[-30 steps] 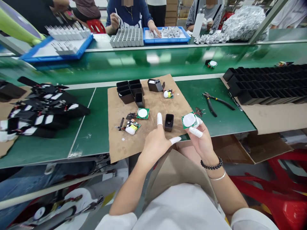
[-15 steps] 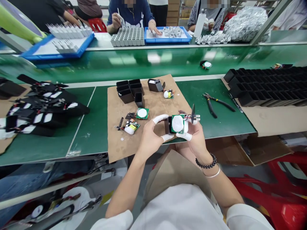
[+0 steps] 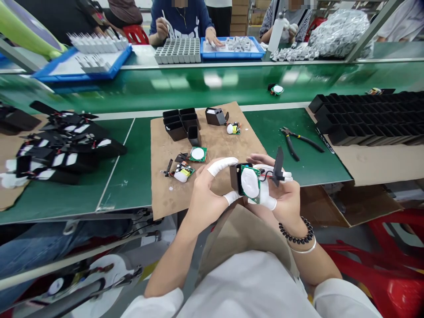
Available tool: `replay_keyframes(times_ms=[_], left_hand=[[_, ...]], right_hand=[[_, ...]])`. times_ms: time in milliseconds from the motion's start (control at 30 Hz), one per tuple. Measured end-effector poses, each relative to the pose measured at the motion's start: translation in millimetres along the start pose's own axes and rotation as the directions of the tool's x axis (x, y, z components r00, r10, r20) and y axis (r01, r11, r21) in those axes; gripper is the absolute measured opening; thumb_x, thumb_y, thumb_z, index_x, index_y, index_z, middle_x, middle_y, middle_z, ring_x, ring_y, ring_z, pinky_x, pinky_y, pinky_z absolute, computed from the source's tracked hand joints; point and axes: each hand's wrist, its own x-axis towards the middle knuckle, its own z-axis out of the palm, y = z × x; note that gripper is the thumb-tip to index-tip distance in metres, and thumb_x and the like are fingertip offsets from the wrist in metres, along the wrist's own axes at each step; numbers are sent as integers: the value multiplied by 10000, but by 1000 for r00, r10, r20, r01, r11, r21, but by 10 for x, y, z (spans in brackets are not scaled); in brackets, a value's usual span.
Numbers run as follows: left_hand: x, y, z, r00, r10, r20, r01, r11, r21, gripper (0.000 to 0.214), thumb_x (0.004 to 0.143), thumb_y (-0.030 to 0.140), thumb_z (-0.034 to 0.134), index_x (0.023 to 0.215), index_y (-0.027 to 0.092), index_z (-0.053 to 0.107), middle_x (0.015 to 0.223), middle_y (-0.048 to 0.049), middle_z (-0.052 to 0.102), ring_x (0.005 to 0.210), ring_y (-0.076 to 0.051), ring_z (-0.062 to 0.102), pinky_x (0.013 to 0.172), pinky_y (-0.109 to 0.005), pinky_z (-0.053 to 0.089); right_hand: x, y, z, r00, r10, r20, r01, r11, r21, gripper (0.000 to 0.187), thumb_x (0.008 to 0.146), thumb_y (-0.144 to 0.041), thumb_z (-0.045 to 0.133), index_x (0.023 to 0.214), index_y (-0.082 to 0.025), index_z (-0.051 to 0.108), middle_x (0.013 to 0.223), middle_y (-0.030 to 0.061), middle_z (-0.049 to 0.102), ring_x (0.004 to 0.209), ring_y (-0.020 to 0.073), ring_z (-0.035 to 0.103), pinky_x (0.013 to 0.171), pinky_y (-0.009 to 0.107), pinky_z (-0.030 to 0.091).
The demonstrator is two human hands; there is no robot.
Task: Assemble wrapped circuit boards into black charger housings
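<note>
My left hand, with white finger cots, pinches a small black plastic housing between thumb and forefinger. My right hand holds a green circuit board with a white dome against the housing's open side. A black plug piece on red and black wires sticks up between my right fingers. Both hands are above the near edge of the brown cardboard mat.
On the mat lie several empty black housings, a second domed board and loose boards. Pliers lie to the right, near a tray of black housings. Finished black units pile at left. People work across the green conveyor.
My left hand picked the black housing up off the mat. My right hand brought the domed board against it, and both hands drew closer to me.
</note>
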Motion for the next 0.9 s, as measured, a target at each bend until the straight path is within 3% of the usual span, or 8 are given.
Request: replay_keyframes(times_ms=[400, 900], left_hand=[[-12, -1, 25, 998, -55, 3, 55, 997, -62, 536, 669, 205, 887, 1183, 243, 742, 1293, -77, 745, 1262, -316, 660, 1138, -475, 462], [-27, -8, 32, 1000, -11, -4, 10, 998, -63, 545, 678, 133, 853, 1195, 250, 724, 1279, -78, 742, 1256, -308, 662, 1149, -468, 458]], right_hand=[[73, -71, 22, 993, 122, -7, -121, 990, 76, 450, 659, -450, 987, 1013, -264, 781, 1229, 98, 781, 1212, 343, 714, 1032, 506, 609], [65, -44, 10, 990, 139, 17, -140, 984, 111, 478, 620, -351, 1018, 1040, -277, 802, 1221, 78, 784, 1191, 313, 723, 1052, 484, 603]])
